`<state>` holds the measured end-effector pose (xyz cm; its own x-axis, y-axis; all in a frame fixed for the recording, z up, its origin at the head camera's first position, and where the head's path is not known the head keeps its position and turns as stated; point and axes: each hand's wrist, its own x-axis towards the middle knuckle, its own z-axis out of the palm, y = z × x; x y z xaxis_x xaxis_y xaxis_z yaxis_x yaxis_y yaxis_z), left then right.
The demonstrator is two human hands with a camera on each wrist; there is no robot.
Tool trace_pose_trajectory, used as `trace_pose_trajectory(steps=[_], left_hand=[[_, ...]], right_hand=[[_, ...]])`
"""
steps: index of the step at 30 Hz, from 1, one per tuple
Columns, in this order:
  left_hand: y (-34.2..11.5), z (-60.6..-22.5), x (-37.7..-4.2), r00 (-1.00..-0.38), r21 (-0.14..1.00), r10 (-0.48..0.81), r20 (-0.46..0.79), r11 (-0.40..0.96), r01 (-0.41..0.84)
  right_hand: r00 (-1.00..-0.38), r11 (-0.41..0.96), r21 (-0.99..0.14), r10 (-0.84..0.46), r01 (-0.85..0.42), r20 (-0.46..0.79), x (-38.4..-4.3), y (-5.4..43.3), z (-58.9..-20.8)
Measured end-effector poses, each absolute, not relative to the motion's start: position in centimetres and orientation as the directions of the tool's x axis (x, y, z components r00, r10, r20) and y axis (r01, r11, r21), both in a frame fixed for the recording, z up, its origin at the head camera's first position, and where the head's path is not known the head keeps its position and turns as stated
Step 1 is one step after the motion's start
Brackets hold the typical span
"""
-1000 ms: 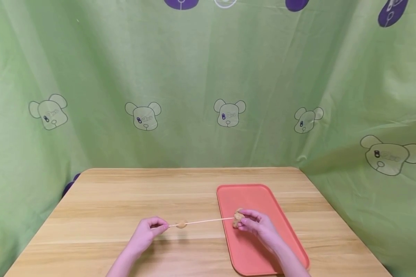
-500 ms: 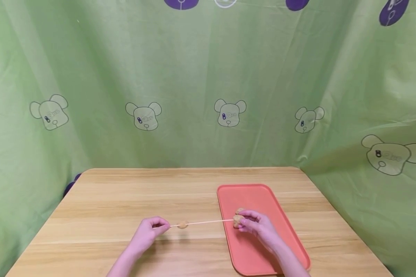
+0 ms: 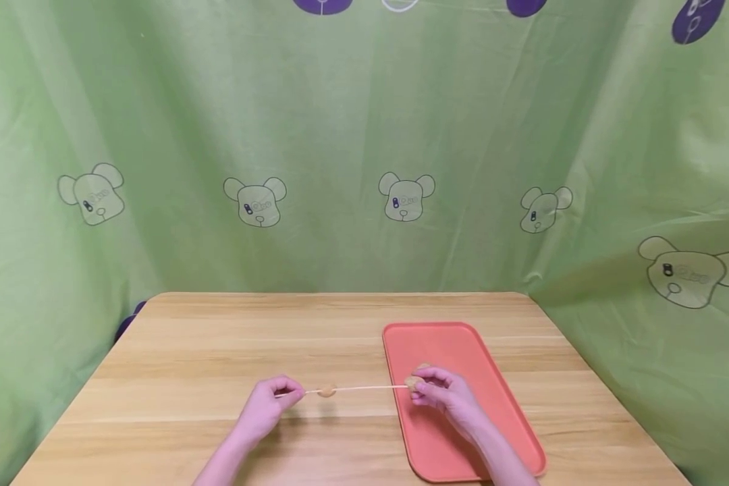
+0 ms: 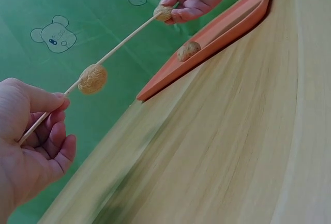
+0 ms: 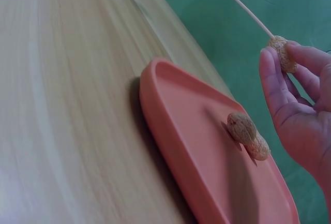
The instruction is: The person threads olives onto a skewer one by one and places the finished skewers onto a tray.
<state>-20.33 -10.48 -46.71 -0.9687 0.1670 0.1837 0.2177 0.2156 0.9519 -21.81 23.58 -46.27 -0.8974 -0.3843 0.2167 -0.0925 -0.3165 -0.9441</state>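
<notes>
left hand [image 3: 266, 405] and stick [image 4: 126, 40] shift toward right hand [image 3: 452, 398], whose fingers pinch a ball [image 5: 282, 53] near the tray's [image 3: 431, 341] left edge; left fingers pinch the stick, likely piercing deeper.

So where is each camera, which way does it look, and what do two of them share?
Head: worn there, facing forward and down at the table, tray and curtain; forearms, left grip and right grip show.
Left wrist: worn there, facing along the stick; left grip near, right grip farther off.
Right wrist: worn there, facing the tray and right grip; no left grip shows.
Both wrist views share the stick, tray and right grip.
</notes>
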Motion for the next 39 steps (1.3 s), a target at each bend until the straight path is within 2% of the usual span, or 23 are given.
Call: trace_pose_trajectory(steps=[3,6,13,16,26,39], left_hand=[[-10.4,-47.0,-20.5,-0.946,0.936,0.189,0.265,0.186,0.3],[-10.1,-47.0,-20.5,-0.935,0.929,0.192,0.297,0.168,0.329],[-9.3,-46.7,-20.7,-0.977,0.968,0.156,0.146,0.18,0.174],[-8.9,-46.7,-20.7,-0.98,0.972,0.152,0.131,0.175,0.157],[-8.3,-46.5,-20.6,-0.974,0.97,0.185,0.133,0.178,0.167],[-8.4,-46.3,-20.7,-0.974,0.968,0.181,0.134,0.187,0.168]], right_hand=[[-0.89,-0.327,-0.94,-0.396,-0.094,0.227,-22.0,23.4,-46.4],[-0.89,-0.33,-0.94,-0.397,-0.091,0.225,-22.0,23.3,-46.4],[-0.91,-0.334,-0.94,-0.364,-0.073,0.2,-22.0,23.1,-46.4],[-0.913,-0.344,-0.937,-0.358,-0.065,0.195,-22.0,23.0,-46.4],[-0.935,-0.322,-0.945,-0.318,-0.051,0.159,-21.9,22.0,-46.6],[-0.936,-0.491,-0.871,-0.307,0.001,0.172,-21.5,21.8,-46.9]])
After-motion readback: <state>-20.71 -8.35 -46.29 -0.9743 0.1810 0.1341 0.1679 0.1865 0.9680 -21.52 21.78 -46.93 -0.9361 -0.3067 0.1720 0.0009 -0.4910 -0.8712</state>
